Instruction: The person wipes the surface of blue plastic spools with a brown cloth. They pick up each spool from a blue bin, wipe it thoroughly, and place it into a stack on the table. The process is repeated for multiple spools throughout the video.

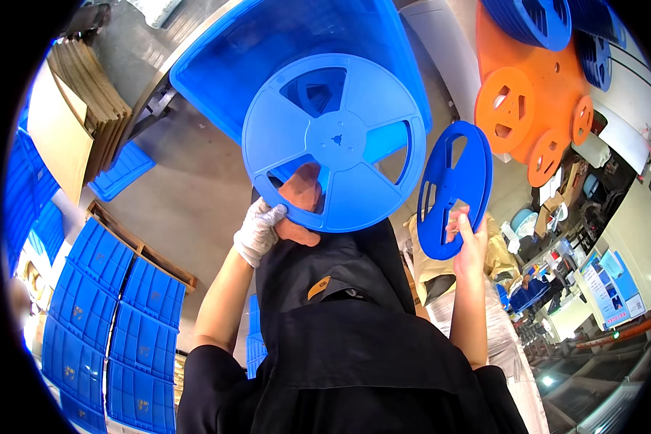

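The pale blue reel (338, 141) is held up in front of the near edge of the blue bin (267, 54), hiding part of that edge; whether reel and bin touch, I cannot tell. Its flat face and hub point toward the camera. Being round, it has no long axis across the face; its windows sit at upper left, right and lower left. The left hand (267, 224), in a whitish glove with reddish-brown fingers, pinches the lower-left rim, thumb in front, fingers behind and visible through the window.

To its right, apart from it, the dark reel (472, 181) is turned partly edge-on, a narrow oval whose long axis runs nearly upright, top leaning slightly right. The bare right hand (470, 242) holds it by the lower rim, some fingers showing at a window.

Below the dark reel lies a gold bag (500, 253). Beyond the bin's right edge are orange reels (504, 108), with stacked blue reels (532, 22) above them. Cardboard sheets (105, 108) stand in a pile beside the edge of a grey table (134, 43) at upper left. The grey floor (170, 192) spreads below, reaching a wooden pallet (152, 252) along the end of two rows of blue crates (83, 311). At far right, a blue-and-white notice board (615, 286) stands by a cluttered work area.
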A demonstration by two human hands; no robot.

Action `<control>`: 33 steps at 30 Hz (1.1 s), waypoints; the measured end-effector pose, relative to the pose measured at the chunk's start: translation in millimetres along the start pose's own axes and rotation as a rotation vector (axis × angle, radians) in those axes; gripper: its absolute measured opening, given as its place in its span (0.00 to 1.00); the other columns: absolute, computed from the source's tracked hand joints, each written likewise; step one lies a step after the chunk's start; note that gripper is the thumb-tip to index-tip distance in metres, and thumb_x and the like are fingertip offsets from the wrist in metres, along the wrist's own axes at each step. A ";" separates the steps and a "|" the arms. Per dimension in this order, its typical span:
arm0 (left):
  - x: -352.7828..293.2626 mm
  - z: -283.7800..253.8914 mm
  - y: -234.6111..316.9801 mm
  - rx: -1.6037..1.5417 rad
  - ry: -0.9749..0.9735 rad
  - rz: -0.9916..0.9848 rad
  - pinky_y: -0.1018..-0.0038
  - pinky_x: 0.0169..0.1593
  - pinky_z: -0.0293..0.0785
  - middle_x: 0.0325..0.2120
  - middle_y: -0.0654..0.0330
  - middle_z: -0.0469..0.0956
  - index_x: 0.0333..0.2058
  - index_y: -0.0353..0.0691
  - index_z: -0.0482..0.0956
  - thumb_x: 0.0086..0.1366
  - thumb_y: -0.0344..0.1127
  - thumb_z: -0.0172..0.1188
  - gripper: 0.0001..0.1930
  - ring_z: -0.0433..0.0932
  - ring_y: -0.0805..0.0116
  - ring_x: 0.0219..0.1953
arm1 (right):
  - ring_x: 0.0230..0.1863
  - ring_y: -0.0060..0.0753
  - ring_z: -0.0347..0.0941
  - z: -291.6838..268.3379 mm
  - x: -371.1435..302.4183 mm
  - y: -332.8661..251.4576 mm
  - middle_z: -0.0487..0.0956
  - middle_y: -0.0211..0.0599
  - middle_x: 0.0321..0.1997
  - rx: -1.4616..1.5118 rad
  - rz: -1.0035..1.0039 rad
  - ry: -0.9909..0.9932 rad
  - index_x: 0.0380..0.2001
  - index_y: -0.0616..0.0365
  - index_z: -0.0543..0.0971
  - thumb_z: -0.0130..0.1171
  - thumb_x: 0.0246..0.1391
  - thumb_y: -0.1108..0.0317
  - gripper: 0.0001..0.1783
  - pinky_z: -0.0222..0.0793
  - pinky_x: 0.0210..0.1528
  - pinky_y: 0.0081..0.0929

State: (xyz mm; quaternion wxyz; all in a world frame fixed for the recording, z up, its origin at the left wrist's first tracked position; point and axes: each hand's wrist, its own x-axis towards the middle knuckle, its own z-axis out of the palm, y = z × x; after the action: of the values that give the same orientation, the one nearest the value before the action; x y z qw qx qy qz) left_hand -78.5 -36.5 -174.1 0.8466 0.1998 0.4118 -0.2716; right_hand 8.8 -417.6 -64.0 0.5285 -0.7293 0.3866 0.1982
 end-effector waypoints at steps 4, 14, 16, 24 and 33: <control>7.0 -8.6 -4.6 -0.003 0.034 0.040 0.61 0.57 0.71 0.48 0.56 0.76 0.53 0.37 0.72 0.63 0.29 0.59 0.19 0.75 0.60 0.51 | 0.31 0.24 0.74 -2.3 -3.1 -0.5 0.77 0.39 0.43 0.070 0.028 0.014 0.46 0.57 0.72 0.45 0.66 0.49 0.22 0.70 0.25 0.20; 141.0 21.7 -13.2 0.685 0.040 0.123 0.74 0.47 0.69 0.41 0.61 0.76 0.52 0.36 0.70 0.66 0.30 0.54 0.16 0.73 0.71 0.40 | 0.34 0.39 0.79 8.0 -9.8 11.8 0.70 0.49 0.61 0.350 0.194 -0.073 0.43 0.57 0.71 0.34 0.65 0.39 0.31 0.71 0.21 0.22; 187.2 -15.1 -50.8 0.735 0.158 0.315 0.73 0.41 0.74 0.44 0.56 0.77 0.56 0.35 0.66 0.65 0.28 0.51 0.20 0.77 0.68 0.41 | 0.28 0.34 0.77 6.8 -14.3 8.9 0.71 0.50 0.60 0.270 0.139 -0.072 0.48 0.58 0.69 0.32 0.66 0.39 0.32 0.70 0.20 0.21; 88.4 -14.8 -56.8 0.866 0.386 0.410 0.70 0.57 0.68 0.48 0.51 0.75 0.53 0.35 0.72 0.62 0.28 0.53 0.19 0.74 0.60 0.53 | 0.15 0.22 0.64 -3.2 -4.8 1.7 0.67 0.59 0.62 0.558 0.092 0.060 0.33 0.52 0.71 0.34 0.64 0.37 0.30 0.59 0.15 0.18; 42.0 63.0 4.8 1.943 -0.474 1.041 0.53 0.57 0.69 0.48 0.47 0.74 0.48 0.36 0.75 0.45 0.23 0.55 0.25 0.71 0.44 0.55 | 0.14 0.19 0.60 -8.2 12.4 5.2 0.63 0.58 0.65 1.060 0.274 -0.293 0.31 0.62 0.71 0.37 0.68 0.49 0.26 0.60 0.17 0.20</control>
State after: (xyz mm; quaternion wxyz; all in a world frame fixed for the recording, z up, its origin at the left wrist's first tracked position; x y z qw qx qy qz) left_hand -16.8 -80.6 -170.8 0.3992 0.8649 -0.2788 -0.1220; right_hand 11.5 -430.3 -72.9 0.8401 -0.2722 0.4469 0.1430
